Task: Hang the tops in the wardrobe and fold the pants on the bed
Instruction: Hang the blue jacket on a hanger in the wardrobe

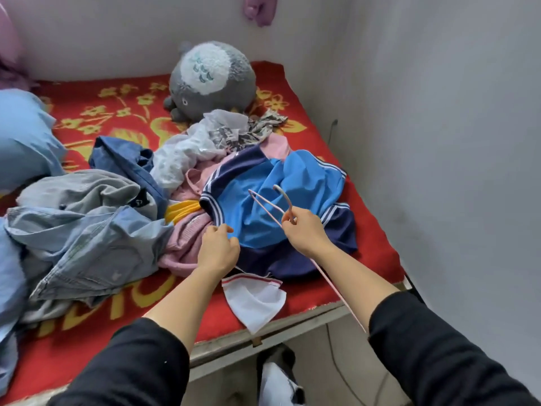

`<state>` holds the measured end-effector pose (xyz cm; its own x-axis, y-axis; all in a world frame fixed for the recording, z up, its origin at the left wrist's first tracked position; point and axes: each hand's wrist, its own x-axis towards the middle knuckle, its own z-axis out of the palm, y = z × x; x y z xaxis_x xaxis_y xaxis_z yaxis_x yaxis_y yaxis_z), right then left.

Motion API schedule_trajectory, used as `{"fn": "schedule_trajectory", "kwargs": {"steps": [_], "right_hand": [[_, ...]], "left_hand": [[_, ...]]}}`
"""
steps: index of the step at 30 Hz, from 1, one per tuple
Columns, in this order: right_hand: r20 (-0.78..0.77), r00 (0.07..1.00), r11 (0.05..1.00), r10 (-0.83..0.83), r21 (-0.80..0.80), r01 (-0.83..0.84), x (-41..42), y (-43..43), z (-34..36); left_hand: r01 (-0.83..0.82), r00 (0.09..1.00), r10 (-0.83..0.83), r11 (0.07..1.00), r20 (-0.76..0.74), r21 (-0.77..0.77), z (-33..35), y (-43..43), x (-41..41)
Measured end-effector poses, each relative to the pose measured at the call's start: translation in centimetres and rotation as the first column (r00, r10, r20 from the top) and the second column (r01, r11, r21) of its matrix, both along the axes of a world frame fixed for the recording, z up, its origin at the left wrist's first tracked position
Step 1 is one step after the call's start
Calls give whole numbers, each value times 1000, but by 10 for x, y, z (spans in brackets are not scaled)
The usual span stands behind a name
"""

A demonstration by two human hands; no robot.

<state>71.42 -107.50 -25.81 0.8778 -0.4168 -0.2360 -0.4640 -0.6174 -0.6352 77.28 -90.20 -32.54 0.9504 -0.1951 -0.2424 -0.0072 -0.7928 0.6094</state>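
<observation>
The blue top (292, 200) lies crumpled on the bed (102, 112), at 3 o'clock in the heap. It looks light, limp and slippery, so it is best taken at the neckline. The left hand (218, 249) pinches its near edge; the right hand (304, 232) is clamped on a thin hanger (288, 200) below the hook. A sweater (184, 244) is tucked under it at 9 o'clock, jeans (87, 238) are beyond, and a plush (209, 80) sits at 12.

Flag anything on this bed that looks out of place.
The white cloth with red trim hangs partly over the bed's front edge. The other clothes lie crumpled in one unsorted heap.
</observation>
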Motion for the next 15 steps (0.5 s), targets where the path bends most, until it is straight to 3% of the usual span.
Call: {"fn": "schedule_trajectory", "kwargs": {"steps": [9,15], "right_hand": [[19,1000,1000,6,-30,-5,127,-57,-72],[-253,950,981,181,114,-157,150,-43,-144]], "left_hand": [[-205,965,209,978,-157,41,-58,-43,122],[-326,920,344,938,-187,121,-103,-26,186]]}}
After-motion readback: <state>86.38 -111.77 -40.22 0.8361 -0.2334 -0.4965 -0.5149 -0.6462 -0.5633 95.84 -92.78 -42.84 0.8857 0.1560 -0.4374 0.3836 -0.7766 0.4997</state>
